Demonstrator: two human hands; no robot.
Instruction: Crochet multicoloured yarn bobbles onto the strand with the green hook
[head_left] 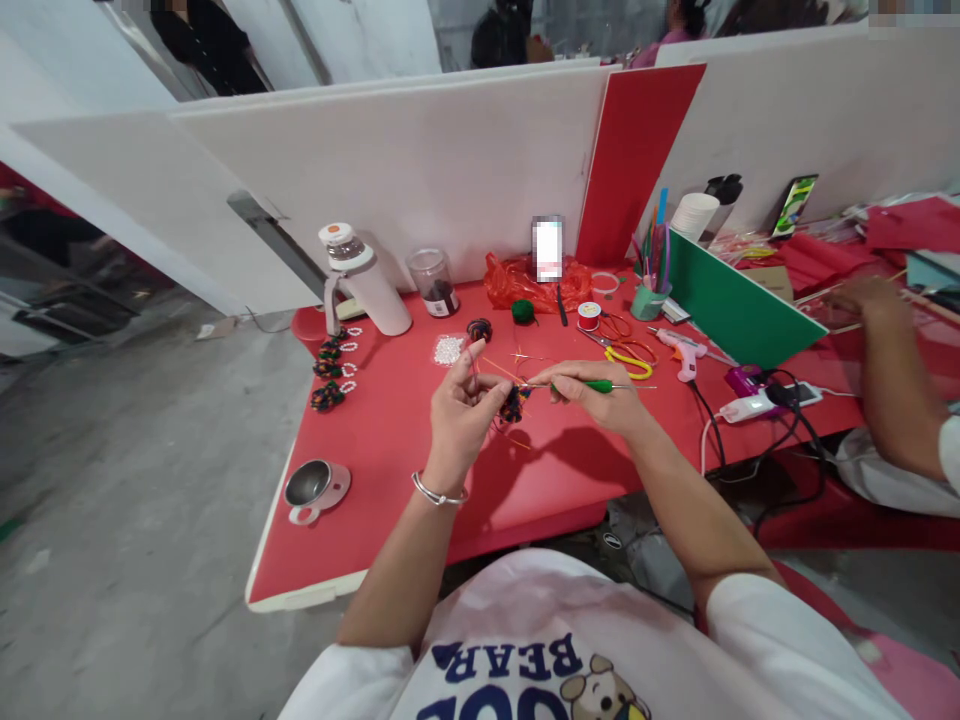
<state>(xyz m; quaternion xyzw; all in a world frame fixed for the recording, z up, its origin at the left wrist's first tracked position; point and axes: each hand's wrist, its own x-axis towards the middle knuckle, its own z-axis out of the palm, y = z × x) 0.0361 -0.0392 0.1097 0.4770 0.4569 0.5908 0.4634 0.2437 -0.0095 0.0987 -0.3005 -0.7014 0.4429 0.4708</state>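
- The small yarn piece [511, 403] looks dark, lumpy and roundish, flecked with green, blue and orange; thin orange strands stick out around it.
- It is between the two grips, just above the red desk [375, 540].
- The left grip [469, 402] is closed on the piece's near side, thumb against it, index finger raised with a thin dark strand running down.
- The right grip [592, 390] is wrapped around a green-handled tool [602, 386], its slim shaft pointing at the piece.
- The left thumb covers part of the piece, and its stitches are too small to make out.
- The tool's tip is lost against the yarn, so I cannot tell whether it has caught a loop; right-hand fingers hide some of the handle.
- Just beyond the left grip are a multicoloured yarn ball [479, 329] and a packet of white beads [449, 349], whose shapes blur together.
- Well beyond both grips, the phone [548, 248] is pixelated.
- Far right of the right grip, a co-worker's arm [896, 350] is cut off by the edge.
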